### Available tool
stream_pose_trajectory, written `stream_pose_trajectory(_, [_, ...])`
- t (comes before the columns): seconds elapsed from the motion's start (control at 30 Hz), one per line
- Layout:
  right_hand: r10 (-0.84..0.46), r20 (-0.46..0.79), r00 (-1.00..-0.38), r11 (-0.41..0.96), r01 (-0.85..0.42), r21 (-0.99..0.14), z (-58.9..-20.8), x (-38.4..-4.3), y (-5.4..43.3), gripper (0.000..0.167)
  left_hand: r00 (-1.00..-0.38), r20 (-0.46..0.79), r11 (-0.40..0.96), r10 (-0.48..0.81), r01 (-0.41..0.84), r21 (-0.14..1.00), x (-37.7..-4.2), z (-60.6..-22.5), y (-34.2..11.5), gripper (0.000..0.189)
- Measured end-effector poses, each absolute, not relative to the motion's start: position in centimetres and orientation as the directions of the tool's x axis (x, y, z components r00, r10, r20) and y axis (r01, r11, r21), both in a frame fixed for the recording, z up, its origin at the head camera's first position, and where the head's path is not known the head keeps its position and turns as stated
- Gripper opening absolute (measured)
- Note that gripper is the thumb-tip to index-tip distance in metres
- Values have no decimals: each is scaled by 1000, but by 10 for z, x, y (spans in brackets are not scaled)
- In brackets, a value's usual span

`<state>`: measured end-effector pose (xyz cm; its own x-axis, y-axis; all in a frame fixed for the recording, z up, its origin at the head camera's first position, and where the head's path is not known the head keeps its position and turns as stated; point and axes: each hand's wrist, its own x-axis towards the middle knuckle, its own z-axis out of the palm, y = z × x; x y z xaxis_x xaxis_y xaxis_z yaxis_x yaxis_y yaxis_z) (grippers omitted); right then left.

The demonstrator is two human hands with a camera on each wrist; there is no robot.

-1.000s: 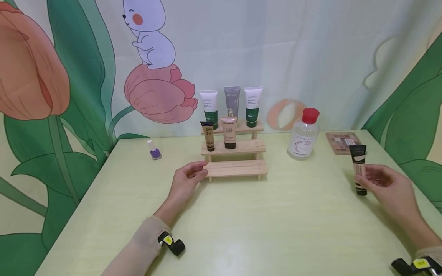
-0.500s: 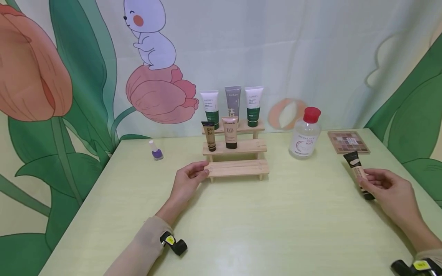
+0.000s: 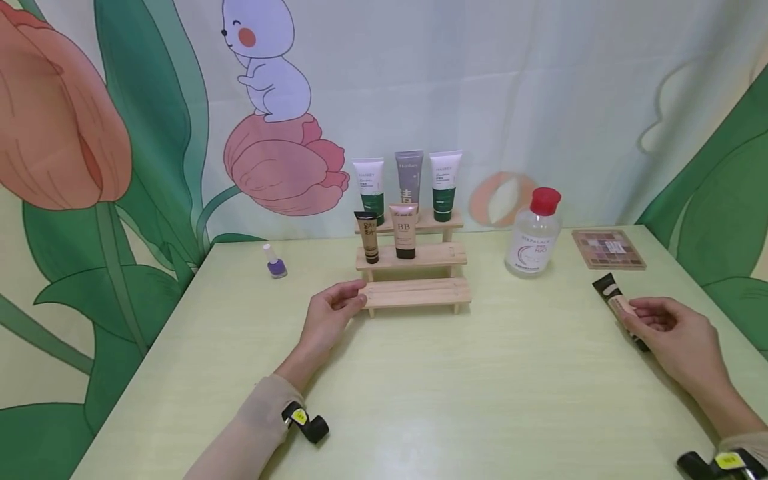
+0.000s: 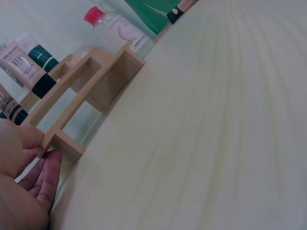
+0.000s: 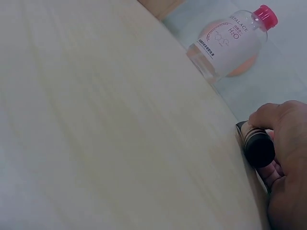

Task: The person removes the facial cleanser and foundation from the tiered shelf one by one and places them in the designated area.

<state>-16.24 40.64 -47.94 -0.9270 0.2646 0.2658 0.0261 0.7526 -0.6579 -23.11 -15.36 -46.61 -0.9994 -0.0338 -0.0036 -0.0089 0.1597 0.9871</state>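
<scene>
At the right of the head view, my right hand (image 3: 684, 343) holds a small squeeze tube (image 3: 613, 293) with black ends and a beige middle. The tube lies nearly flat, close over the table; the right wrist view shows its round black cap (image 5: 259, 150) toward the camera. My left hand (image 3: 327, 317) pinches the left end of the lowest step of a three-tier wooden stand (image 3: 420, 295). On its middle step stand a gold tube (image 3: 368, 238) and a pink BB cream tube (image 3: 405, 230). Two white-and-green tubes (image 3: 445, 183) and a grey tube (image 3: 409, 173) are on top.
Behind the right hand lies an eyeshadow palette (image 3: 609, 249). A clear bottle with a red cap (image 3: 534, 233) stands between it and the stand. Purple nail polish (image 3: 275, 263) is at the left. A printed curtain (image 3: 540, 100) hangs behind the table (image 3: 456, 400).
My right hand has tipped the tube from upright to nearly flat, its black top end swinging left and down. My left hand keeps its place on the stand; the view shifts slightly.
</scene>
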Motion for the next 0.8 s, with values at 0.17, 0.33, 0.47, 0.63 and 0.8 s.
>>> stream_pose_trajectory(0.17, [323, 238, -916, 713, 71, -697, -478, -163, 404, 69, -999, -2, 175, -40, -9, 985, -232, -467, -154, 27])
stream_pose_trajectory(0.33, [382, 223, -897, 672, 104, -733, -475, -164, 402, 80, -999, -5, 177, -46, -13, 984, -232, -467, -154, 27])
stream_pose_trajectory(0.47, [427, 254, -868, 655, 103, -749, -472, -165, 399, 80, -999, -5, 171, -41, -12, 985, -232, -467, -155, 27])
stream_pose_trajectory(0.63, [473, 297, -829, 605, 62, -794, -465, -166, 393, 76, -999, -8, 168, -37, -14, 986, -233, -468, -155, 28])
stream_pose_trajectory(0.8, [430, 368, -824, 549, -84, -831, -449, -172, 382, 74, -999, -10, 167, -34, -15, 986, -233, -468, -154, 28])
